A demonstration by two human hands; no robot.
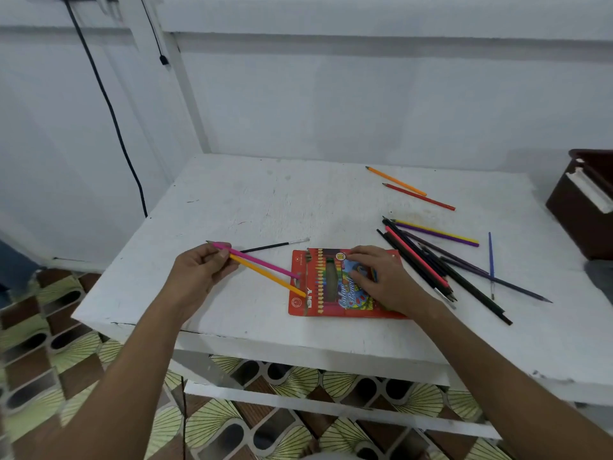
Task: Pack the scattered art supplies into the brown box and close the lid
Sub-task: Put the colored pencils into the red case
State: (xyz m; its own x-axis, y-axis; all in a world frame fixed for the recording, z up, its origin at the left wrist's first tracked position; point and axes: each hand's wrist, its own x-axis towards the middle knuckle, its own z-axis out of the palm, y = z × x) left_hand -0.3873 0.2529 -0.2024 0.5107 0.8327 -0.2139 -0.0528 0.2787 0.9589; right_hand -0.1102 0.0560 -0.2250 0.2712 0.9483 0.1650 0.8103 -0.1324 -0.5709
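Note:
My left hand (202,270) pinches a pink pencil (262,262) and a yellow pencil (268,276), their far ends reaching the left edge of a red colour-pencil pack (318,287). My right hand (381,277) rests flat on that pack, fingers straight. A heap of dark, pink, yellow and purple pencils (438,254) lies to the right of the pack. An orange pencil (396,180) and a red pencil (418,196) lie further back. The brown box (577,207) stands at the table's right edge, partly cut off.
A thin black paintbrush (275,245) lies behind the held pencils, and a blue brush (491,260) lies near the heap. The white table (252,200) stands against a white wall; a black cable (109,107) hangs at the left. Patterned floor tiles show below.

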